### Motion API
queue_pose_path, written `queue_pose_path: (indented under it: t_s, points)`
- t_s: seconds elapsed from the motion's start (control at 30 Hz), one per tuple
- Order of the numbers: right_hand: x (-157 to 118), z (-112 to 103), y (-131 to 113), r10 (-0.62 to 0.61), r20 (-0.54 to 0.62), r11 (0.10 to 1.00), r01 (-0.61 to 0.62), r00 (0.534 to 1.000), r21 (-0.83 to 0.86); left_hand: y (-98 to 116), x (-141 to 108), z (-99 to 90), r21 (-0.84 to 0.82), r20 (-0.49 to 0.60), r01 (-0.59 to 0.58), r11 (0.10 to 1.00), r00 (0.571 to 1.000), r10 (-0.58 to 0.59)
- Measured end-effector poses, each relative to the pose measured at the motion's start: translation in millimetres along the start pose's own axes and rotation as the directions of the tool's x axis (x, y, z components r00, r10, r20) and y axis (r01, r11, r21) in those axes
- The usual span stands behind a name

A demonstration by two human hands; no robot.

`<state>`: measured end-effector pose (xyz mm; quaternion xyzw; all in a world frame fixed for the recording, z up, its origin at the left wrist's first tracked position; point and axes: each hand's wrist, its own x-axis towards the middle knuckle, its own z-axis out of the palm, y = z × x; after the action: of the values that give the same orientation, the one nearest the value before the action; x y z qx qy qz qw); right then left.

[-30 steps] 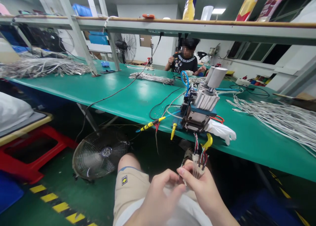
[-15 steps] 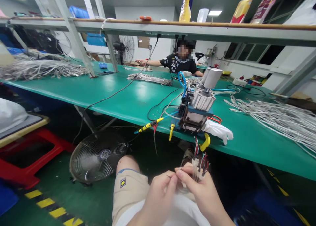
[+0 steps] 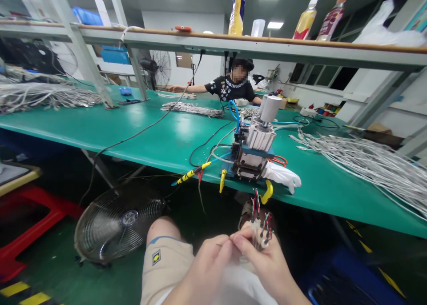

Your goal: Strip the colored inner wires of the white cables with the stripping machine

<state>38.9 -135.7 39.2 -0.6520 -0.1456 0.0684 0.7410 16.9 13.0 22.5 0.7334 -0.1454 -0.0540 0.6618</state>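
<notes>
My right hand (image 3: 263,256) is closed round a small bunch of cables (image 3: 256,229), whose ends fan out above the fingers in red, black, white and green wires. My left hand (image 3: 211,256) is closed in a pinch, its fingertips meeting my right thumb and forefinger over my lap. A thin dark wire shows faintly at the left fingers; most of it is hidden. Just beyond the hands, a pneumatic press-like machine (image 3: 255,149) stands at the edge of the green table (image 3: 143,140), with yellow clamp handles (image 3: 267,192) at its front.
Bundles of grey cables (image 3: 367,167) lie at right, with more cables (image 3: 46,96) at far left. A white cloth (image 3: 283,175) lies beside the machine. Below the table stands a floor fan (image 3: 128,218). A shelf (image 3: 200,38) with bottles crosses above; a person (image 3: 230,87) sits opposite.
The view has shifted, so the table and machine appear farther left. Both hands stay together at the fingertips, still gripping. The person opposite has turned their head.
</notes>
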Motion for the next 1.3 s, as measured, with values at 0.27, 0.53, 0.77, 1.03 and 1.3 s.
queue_pose_path:
  t_s: [0.27, 0.53, 0.77, 1.03, 1.3]
  points:
    - [-6, -5, 14, 0.161, -0.153, 0.965, -0.122, 0.975, 0.234, -8, 8, 3.5, 0.508, 0.097, -0.375, 0.775, 0.919, 0.381]
    - [-8, -24, 9, -0.194, -0.098, 0.975, 0.181, 0.976, -0.13, 11, 27, -1.0, 0.363, 0.238, -0.356, 0.861, 0.929, 0.283]
    - [-5, -23, 19, 0.114, -0.244, 0.962, -0.046, 0.963, 0.268, 3, 38, 12.8, 0.485, 0.239, -0.494, 0.722, 0.869, 0.434]
    - [2, -31, 10, 0.077, -0.306, 0.98, -0.016, 0.949, 0.198, 1, 49, 18.7, 0.283, 0.205, -0.355, 0.891, 0.93, 0.305]
    - [6, -32, 7, 0.22, -0.229, 0.942, -0.145, 0.948, 0.304, -2, 46, 31.9, 0.116, 0.038, -0.27, 0.956, 0.963, 0.267]
